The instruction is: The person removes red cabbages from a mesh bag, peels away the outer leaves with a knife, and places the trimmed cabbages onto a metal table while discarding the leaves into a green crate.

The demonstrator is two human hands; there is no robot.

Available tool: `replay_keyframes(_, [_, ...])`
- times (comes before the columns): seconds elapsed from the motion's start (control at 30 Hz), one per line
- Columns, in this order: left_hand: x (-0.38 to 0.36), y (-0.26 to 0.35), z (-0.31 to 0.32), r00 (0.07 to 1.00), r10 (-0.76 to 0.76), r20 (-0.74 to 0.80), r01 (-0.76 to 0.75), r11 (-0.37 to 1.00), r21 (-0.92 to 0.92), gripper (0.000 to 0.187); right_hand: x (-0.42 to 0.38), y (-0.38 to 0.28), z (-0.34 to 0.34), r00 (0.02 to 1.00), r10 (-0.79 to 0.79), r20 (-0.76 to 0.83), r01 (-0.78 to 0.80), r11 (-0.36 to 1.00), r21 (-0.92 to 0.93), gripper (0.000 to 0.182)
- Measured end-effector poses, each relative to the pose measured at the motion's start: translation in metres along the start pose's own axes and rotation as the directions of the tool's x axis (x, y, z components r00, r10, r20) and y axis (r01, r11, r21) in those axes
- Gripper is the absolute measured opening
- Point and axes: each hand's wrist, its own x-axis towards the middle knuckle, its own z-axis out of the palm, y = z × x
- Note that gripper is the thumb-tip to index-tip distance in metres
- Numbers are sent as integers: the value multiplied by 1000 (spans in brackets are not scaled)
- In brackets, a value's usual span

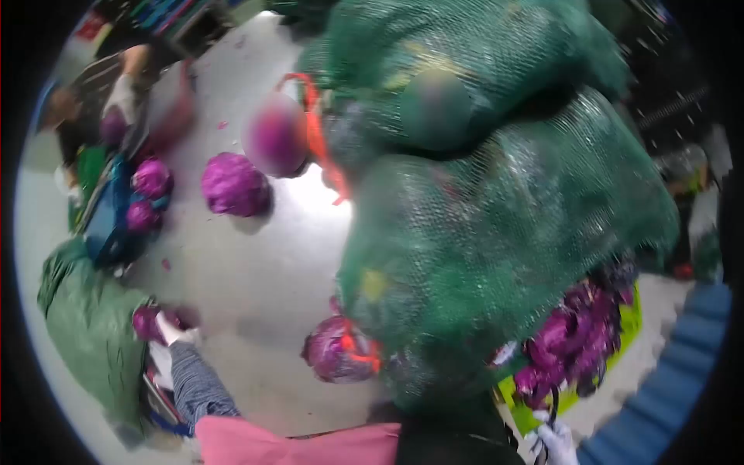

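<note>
My left hand (178, 332), in a white glove below a striped sleeve, is at the table's left edge with its fingers against a red cabbage (147, 323). The grip is blurred, but the hand appears closed on it. At the bottom right, my right hand (556, 444), also gloved, is closed around a thin dark tool (553, 404) whose kind I cannot make out. Just above that hand is a lime-green crate (632, 318) heaped with purple cabbage leaves (570, 341). One red cabbage (335, 353) lies by an orange tie at the near net sack.
Large green net sacks (496, 225) cover the metal table's (256, 271) right side. Red cabbages (232, 184) lie farther back; another blurred cabbage (277, 139) is beside an orange strap (314, 124). A blue crate (108, 225), green cloth (93, 333) and a co-worker's gloved hand (122, 101) are left.
</note>
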Motion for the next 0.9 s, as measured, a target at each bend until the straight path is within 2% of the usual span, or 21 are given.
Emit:
replay_keyframes(0.03, [-19,-5,23,998,-3,-66,2,1000,0,43,-2,-20,8,1000,9,1,-10,998,54,41])
replay_keyframes(0.07, [6,5,38,989,124,-83,-128,991,-47,39,0,-15,6,999,-24,36,21,996,89,40])
replay_keyframes(0.1, [20,6,49,926,289,242,-313,948,64,41,7,-15,6,992,-82,98,71,991,112,38])
replay_keyframes(0.2, [-80,-2,196,705,550,448,-699,647,305,52,15,-34,6,988,-124,87,120,991,60,37])
replay_keyframes(0.23, [-74,-15,223,357,682,638,-933,232,274,67,19,-37,7,985,-155,76,153,988,26,37])
replay_keyframes(0.27, [-108,-32,248,70,530,845,-949,-225,220,69,22,-36,8,982,-177,60,174,983,51,38])
replay_keyframes(0.3, [-167,-75,267,-40,394,918,-999,-8,-41,70,25,-42,9,981,-179,76,177,984,31,38])
replay_keyframes(0.33, [-216,-100,272,-272,92,958,-821,-541,-181,69,25,-50,13,981,-176,77,175,984,16,39])
replay_keyframes(0.43, [-153,-172,259,-86,-230,969,-631,-740,-232,72,12,-49,9,987,-146,67,142,989,49,47])
replay_keyframes(0.47, [-134,-172,258,-45,-240,970,-559,-798,-224,71,7,-43,4,991,-123,54,121,992,34,49])
replay_keyframes(0.57, [-136,-137,276,140,-223,965,-438,-888,-142,62,20,-16,-2,974,-227,21,228,968,-103,53])
replay_keyframes(0.6, [-128,-135,270,123,-83,989,-456,-890,-18,60,16,-23,-3,989,-143,37,146,984,-105,47])
replay_keyframes(0.63, [-117,-130,260,107,63,992,-475,-874,107,58,19,-22,-3,981,-188,55,194,974,-120,46])
replay_keyframes(0.67, [-103,-118,253,2,17,1000,-664,-748,14,62,24,-17,-2,969,-235,75,243,961,-131,44])
replay_keyframes(0.7, [-130,-115,237,91,-75,993,-907,-417,52,71,29,-12,-2,955,-281,96,293,946,-140,43])
replay_keyframes(0.73, [-171,-114,216,196,-208,958,-978,-115,175,78,34,-7,-4,921,-358,155,377,919,-113,42])
replay_keyframes(0.77, [-211,-116,186,353,-390,850,-891,139,433,84,38,-3,-5,891,-410,196,426,903,-52,44])
replay_keyframes(0.8, [-242,-112,163,438,-567,698,-836,27,547,93,42,0,-7,855,-464,234,475,880,10,45])
replay_keyframes(0.83, [-272,-113,137,445,-668,596,-805,-7,593,98,47,3,-10,810,-521,268,522,850,74,47])
replay_keyframes(0.87, [-307,-117,116,456,-678,576,-815,-59,577,102,53,6,-13,753,-595,279,615,788,20,49])
replay_keyframes(0.9, [-300,-125,83,257,-558,789,-955,-20,296,92,56,2,-16,751,-593,290,612,790,33,49])
